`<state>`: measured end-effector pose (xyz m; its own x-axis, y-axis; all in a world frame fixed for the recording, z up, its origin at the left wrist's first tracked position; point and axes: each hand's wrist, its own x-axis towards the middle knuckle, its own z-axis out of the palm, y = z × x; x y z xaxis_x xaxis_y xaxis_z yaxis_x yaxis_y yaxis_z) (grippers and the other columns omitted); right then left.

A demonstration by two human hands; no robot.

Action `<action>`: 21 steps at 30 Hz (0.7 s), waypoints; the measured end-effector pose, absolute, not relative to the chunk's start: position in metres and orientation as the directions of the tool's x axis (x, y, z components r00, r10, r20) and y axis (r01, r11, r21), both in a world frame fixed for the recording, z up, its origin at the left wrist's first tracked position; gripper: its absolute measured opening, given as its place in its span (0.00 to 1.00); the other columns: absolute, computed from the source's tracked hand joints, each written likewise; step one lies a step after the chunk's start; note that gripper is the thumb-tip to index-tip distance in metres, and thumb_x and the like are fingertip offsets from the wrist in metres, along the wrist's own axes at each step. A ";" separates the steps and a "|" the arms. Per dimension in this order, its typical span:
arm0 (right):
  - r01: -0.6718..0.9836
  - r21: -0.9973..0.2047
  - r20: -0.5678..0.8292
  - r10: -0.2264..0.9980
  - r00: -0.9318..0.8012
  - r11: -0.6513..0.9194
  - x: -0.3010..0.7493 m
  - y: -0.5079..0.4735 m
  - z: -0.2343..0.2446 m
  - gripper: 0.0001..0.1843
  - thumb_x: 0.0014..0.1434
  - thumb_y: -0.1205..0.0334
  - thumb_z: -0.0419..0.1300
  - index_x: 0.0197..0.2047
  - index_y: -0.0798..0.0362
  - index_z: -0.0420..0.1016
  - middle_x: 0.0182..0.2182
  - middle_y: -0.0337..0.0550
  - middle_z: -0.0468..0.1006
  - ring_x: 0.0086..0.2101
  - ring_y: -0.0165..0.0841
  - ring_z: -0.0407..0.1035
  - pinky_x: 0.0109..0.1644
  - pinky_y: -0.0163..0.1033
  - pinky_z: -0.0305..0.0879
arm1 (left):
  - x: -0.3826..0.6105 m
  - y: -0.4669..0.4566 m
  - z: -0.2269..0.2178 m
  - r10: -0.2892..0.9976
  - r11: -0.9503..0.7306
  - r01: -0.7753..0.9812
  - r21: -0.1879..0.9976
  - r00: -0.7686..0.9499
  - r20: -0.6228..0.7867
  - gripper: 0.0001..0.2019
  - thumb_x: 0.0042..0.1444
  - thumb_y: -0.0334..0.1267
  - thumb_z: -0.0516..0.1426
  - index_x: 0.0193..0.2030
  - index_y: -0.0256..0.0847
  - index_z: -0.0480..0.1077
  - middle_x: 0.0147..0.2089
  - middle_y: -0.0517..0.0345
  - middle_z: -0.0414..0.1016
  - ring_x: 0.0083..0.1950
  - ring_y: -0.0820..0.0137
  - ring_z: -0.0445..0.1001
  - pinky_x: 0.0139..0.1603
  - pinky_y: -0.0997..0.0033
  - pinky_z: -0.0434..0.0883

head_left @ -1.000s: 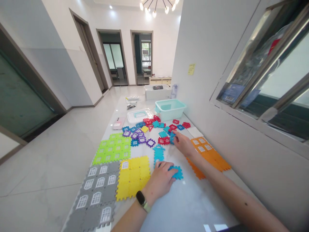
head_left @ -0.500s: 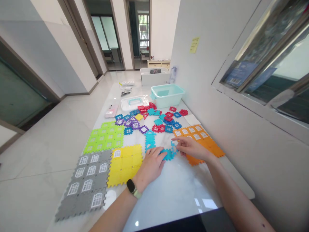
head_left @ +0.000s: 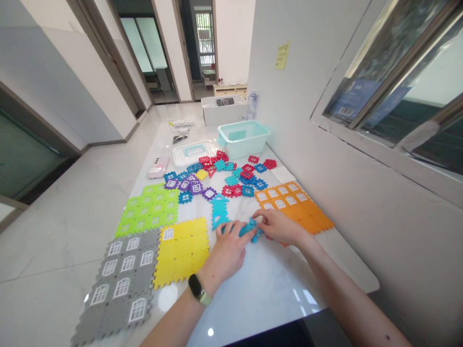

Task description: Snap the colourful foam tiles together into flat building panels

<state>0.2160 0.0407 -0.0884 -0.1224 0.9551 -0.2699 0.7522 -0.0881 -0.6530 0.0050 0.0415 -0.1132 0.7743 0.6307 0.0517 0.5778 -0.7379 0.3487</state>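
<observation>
Both my hands meet over teal foam puzzle tiles [head_left: 249, 229] on the white table [head_left: 264, 299]. My left hand [head_left: 226, 250], a watch on its wrist, presses fingers down on one teal tile. My right hand [head_left: 278, 225] pinches another teal tile against it. A short strip of joined teal tiles [head_left: 219, 211] lies just beyond my left hand. Beside my right hand lies a joined orange mat [head_left: 296, 205]. A yellow mat [head_left: 181, 248] sits left of my left hand.
A green mat [head_left: 150, 209] and a grey mat [head_left: 119, 277] lie at the left. Loose red, blue, purple and teal tiles [head_left: 220, 176] are scattered farther back. Behind them stand a mint tub [head_left: 243, 139], a clear lid [head_left: 191, 153], a phone [head_left: 158, 167] and a white box [head_left: 224, 109]. A wall runs along the right.
My right hand came back from the loose pile carrying a teal tile and brought it to the tile under my left hand. The camera tilted down and nearer.
</observation>
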 end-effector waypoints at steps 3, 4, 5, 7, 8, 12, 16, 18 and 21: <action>0.761 -0.642 -0.278 0.953 -0.120 -0.092 0.216 0.041 -0.085 0.20 0.54 0.73 0.53 0.49 0.57 0.76 0.18 0.37 0.76 0.22 0.31 0.72 0.31 0.32 0.63 | 0.006 0.041 -0.112 0.631 -0.736 0.579 0.350 0.775 0.046 0.37 0.53 0.21 0.51 0.66 0.58 0.58 0.65 0.52 0.60 0.65 0.54 0.57 0.60 0.44 0.58; 0.759 -0.644 -0.282 0.952 -0.120 -0.096 0.216 0.041 -0.085 0.20 0.54 0.73 0.53 0.48 0.57 0.77 0.18 0.36 0.76 0.22 0.31 0.72 0.31 0.32 0.62 | 0.006 0.041 -0.112 0.632 -0.735 0.580 0.353 0.774 0.044 0.37 0.52 0.21 0.51 0.66 0.58 0.58 0.65 0.52 0.60 0.65 0.54 0.57 0.60 0.44 0.58; 0.759 -0.644 -0.284 0.952 -0.116 -0.099 0.217 0.041 -0.085 0.19 0.54 0.73 0.53 0.47 0.57 0.77 0.18 0.37 0.76 0.23 0.31 0.72 0.30 0.32 0.62 | 0.006 0.041 -0.112 0.634 -0.732 0.581 0.356 0.772 0.043 0.37 0.52 0.21 0.51 0.66 0.58 0.59 0.64 0.52 0.60 0.65 0.54 0.57 0.60 0.44 0.58; 0.764 -0.637 -0.273 0.957 -0.099 -0.102 0.218 0.041 -0.087 0.15 0.54 0.73 0.54 0.43 0.57 0.77 0.20 0.39 0.78 0.24 0.32 0.72 0.30 0.32 0.62 | 0.007 0.041 -0.112 0.642 -0.723 0.586 0.365 0.766 0.041 0.37 0.52 0.20 0.51 0.66 0.58 0.59 0.64 0.52 0.60 0.65 0.54 0.57 0.61 0.44 0.57; 0.770 -0.630 -0.263 0.960 -0.090 -0.101 0.218 0.040 -0.088 0.13 0.54 0.73 0.55 0.41 0.57 0.77 0.22 0.40 0.79 0.25 0.32 0.73 0.31 0.32 0.61 | 0.007 0.041 -0.113 0.646 -0.718 0.589 0.370 0.762 0.041 0.37 0.51 0.20 0.51 0.65 0.59 0.60 0.64 0.52 0.60 0.64 0.55 0.58 0.61 0.44 0.57; 0.792 -0.605 -0.228 0.971 -0.071 -0.084 0.220 0.039 -0.093 0.08 0.53 0.72 0.57 0.35 0.56 0.76 0.28 0.43 0.82 0.29 0.33 0.74 0.31 0.32 0.61 | 0.008 0.041 -0.113 0.654 -0.711 0.594 0.376 0.756 0.043 0.37 0.51 0.21 0.51 0.65 0.59 0.60 0.63 0.52 0.60 0.63 0.55 0.58 0.61 0.44 0.57; 0.801 -0.594 -0.208 0.976 -0.070 -0.069 0.222 0.039 -0.098 0.06 0.53 0.70 0.58 0.34 0.56 0.76 0.28 0.44 0.81 0.30 0.33 0.74 0.31 0.32 0.60 | 0.009 0.039 -0.112 0.658 -0.709 0.601 0.369 0.752 0.039 0.38 0.50 0.21 0.51 0.66 0.59 0.60 0.63 0.52 0.60 0.63 0.54 0.58 0.61 0.44 0.56; 0.800 -0.597 -0.211 0.974 -0.079 -0.064 0.223 0.041 -0.100 0.06 0.53 0.70 0.58 0.34 0.56 0.76 0.27 0.43 0.81 0.29 0.33 0.73 0.31 0.32 0.60 | 0.009 0.039 -0.113 0.661 -0.706 0.603 0.371 0.750 0.038 0.38 0.49 0.21 0.51 0.66 0.58 0.60 0.63 0.52 0.60 0.63 0.54 0.58 0.61 0.43 0.56; 0.801 -0.597 -0.215 0.972 -0.101 -0.049 0.223 0.042 -0.101 0.08 0.53 0.71 0.58 0.35 0.56 0.77 0.26 0.42 0.80 0.29 0.33 0.73 0.32 0.33 0.60 | 0.010 0.039 -0.113 0.667 -0.698 0.606 0.382 0.744 0.039 0.38 0.49 0.20 0.51 0.65 0.59 0.61 0.63 0.52 0.61 0.63 0.54 0.59 0.60 0.43 0.56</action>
<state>0.2228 0.0424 -0.1011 -0.1005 0.9715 -0.2146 0.8006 -0.0491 -0.5971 0.0098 0.0394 -0.1131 0.7441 0.6670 0.0393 0.6055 -0.6981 0.3822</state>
